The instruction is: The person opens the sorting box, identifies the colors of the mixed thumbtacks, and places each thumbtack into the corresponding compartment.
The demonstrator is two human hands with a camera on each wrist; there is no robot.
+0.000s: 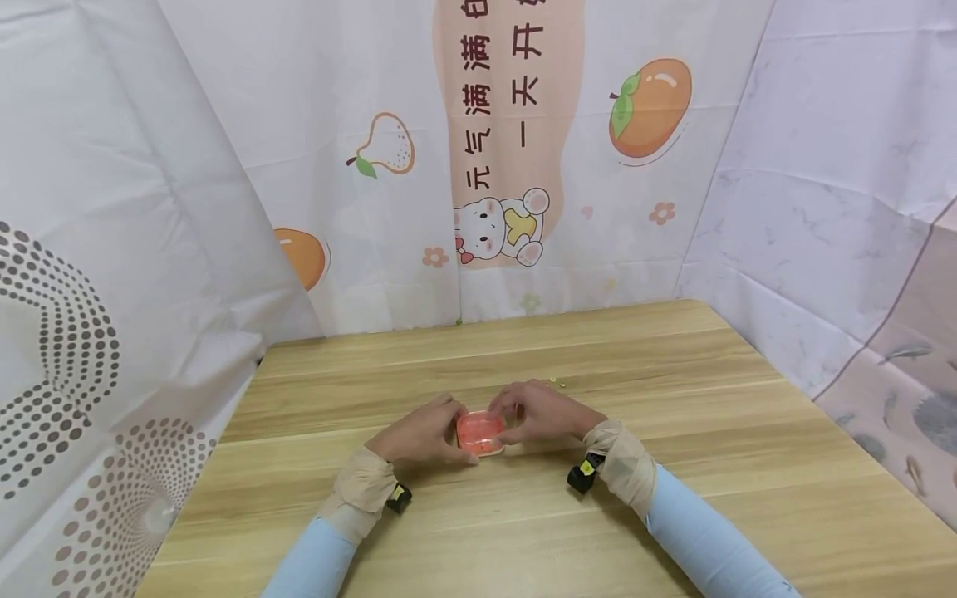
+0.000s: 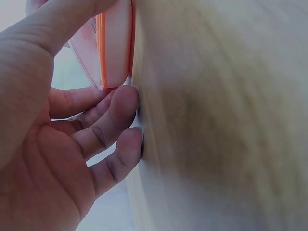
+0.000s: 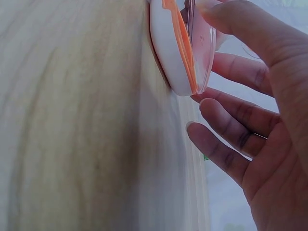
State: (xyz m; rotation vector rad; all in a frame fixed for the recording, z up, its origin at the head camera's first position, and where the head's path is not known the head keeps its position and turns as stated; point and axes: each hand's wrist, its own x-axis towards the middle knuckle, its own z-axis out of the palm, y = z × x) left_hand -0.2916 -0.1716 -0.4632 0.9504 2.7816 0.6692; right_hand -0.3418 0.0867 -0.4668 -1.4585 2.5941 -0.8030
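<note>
A small rounded box (image 1: 481, 433) with a clear lid, an orange rim and a pale base stands on the table between both hands; its inside looks pinkish-red from above. My left hand (image 1: 426, 433) holds its left side, thumb at the near edge and fingers round the far side. From the right, my right hand (image 1: 549, 413) pinches the box at the lid, as the right wrist view shows. There the clear lid (image 3: 206, 57) stands slightly apart from the orange rim (image 3: 185, 53) along part of the edge. What lies inside cannot be made out.
Beyond the right hand, a few tiny yellow-green bits (image 1: 553, 380) lie on the wooden table (image 1: 478, 531). A printed curtain (image 1: 389, 249) hangs behind the table's far edge, with more cloth at both sides. Each wrist carries a small black camera (image 1: 581, 476).
</note>
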